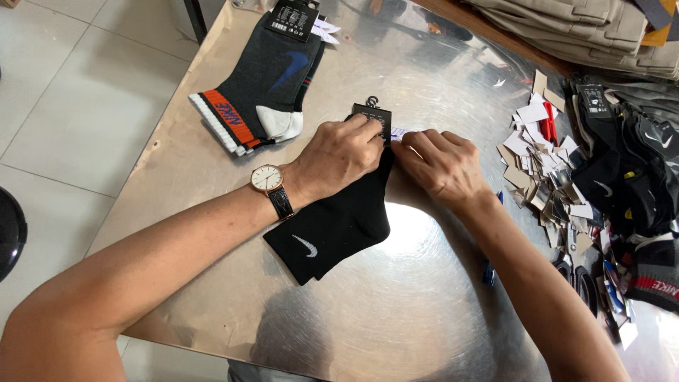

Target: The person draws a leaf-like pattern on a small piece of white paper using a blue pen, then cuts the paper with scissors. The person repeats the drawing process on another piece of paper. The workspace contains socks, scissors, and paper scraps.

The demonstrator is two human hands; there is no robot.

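Head view shows the left hand pinching the tag and the right hand pinching beside it, at the top of a black sock whose length runs down-left on the worktop.

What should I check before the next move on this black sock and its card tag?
1. Left hand on the card tag: fingers pinch it, ok.
2. Right hand at the black sock top edge beside the tag: ok.
3. Sock lies flat on the metal table: ok.
4. Tag fastened through the sock: hidden by fingers, cannot tell.
5. Finished dark grey socks lie apart, up left: ok.
6. Pile of paper scraps clear of the hands: ok.
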